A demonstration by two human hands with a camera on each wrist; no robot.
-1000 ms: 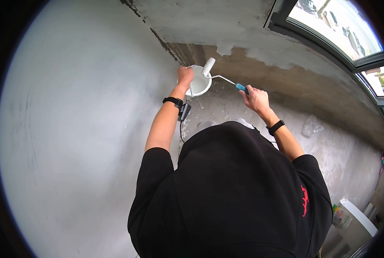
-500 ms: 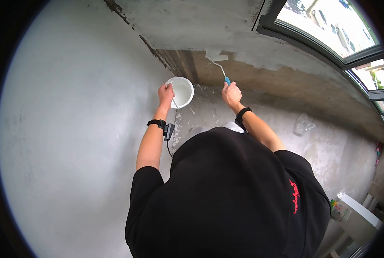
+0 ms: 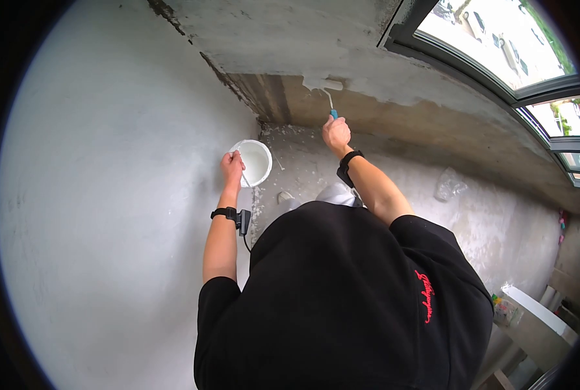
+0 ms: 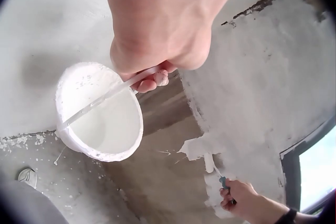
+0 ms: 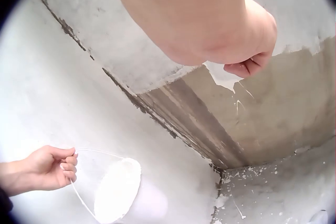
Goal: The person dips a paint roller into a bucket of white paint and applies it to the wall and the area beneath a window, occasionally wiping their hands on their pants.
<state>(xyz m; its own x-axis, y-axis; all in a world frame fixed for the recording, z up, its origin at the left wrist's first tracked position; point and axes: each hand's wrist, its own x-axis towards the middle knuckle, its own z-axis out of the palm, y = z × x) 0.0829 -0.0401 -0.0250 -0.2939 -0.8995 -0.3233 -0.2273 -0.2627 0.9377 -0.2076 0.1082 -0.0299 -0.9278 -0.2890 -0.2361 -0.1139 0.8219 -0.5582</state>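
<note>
Brown-and-grey wall (image 3: 381, 117): bearing the roller against its wet white patch (image 3: 314, 83)
White bucket (image 4: 59, 98): hanging by its bail (image 4: 105, 97), likely pulling heavy and swinging
White contents (image 4: 102, 132): sitting inside, probably sloshing if tipped; depth unclear
Left hand (image 3: 232, 166): curling round the thin bail, sensibly above the bucket
Right hand (image 3: 336, 132): gripping the roller's blue handle (image 3: 334, 114)
Roller (image 3: 333, 85): looking light, soft, slippery; the handle is offering better hold

Red cursive lettering (image 3: 425, 296) down the black shirt (image 3: 329, 299), possibly a name, too small to read, no other legible text
</note>
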